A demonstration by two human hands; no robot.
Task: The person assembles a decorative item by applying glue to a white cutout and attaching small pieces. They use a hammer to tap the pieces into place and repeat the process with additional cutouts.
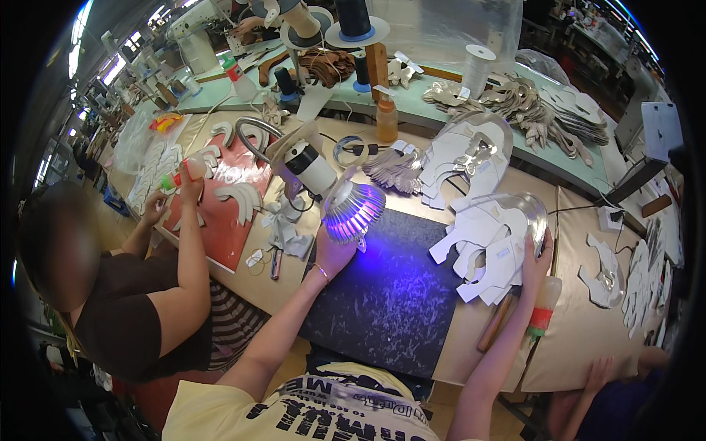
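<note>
My left hand (334, 252) reaches up under the lit lamp (354, 209), whose head hides its fingers. A small silvery piece (361, 243) shows beside that hand, and I cannot make out whether it is held. At the right, my right hand (539, 259) has its thumb and fingers around the rim of a shiny silver tray (539, 213). Flat white cut pieces (485, 253), curved and notched, are stacked on this tray. Violet-blue light falls on the dark work mat (390, 294) between my hands.
A second tray of white pieces (471, 147) stands behind. Near my right forearm lie a wooden-handled tool (494, 327) and a bottle with a red band (543, 309). To the left, a co-worker's hands (193, 184) hold a bottle over a red board (228, 235).
</note>
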